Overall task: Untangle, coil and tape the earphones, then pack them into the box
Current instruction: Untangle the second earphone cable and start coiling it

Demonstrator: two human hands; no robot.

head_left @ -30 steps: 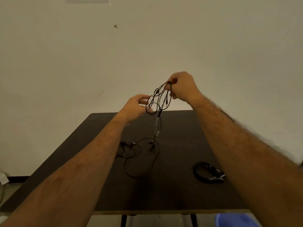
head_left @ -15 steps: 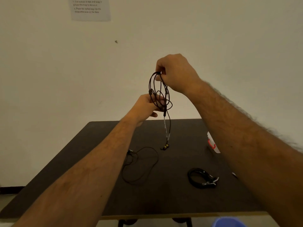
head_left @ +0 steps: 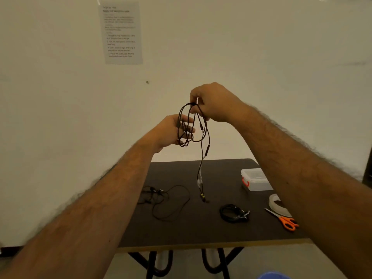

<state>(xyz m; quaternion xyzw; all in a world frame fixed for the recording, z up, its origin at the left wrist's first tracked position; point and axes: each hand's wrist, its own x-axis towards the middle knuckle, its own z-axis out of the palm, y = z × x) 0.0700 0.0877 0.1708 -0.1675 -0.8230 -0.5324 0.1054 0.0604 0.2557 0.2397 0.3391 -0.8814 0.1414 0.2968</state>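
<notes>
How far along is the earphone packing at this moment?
Done: one coiled set lies bound on the table. In hand: the right hand pinches a tangled set aloft, the left hand working its loops. Left: the loose set, taping, the closed box.

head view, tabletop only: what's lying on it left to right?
loose earphones → coiled earphones → clear box → scissors. The tape roll overlaps the box and scissors in x, so it is left out of the order.
</notes>
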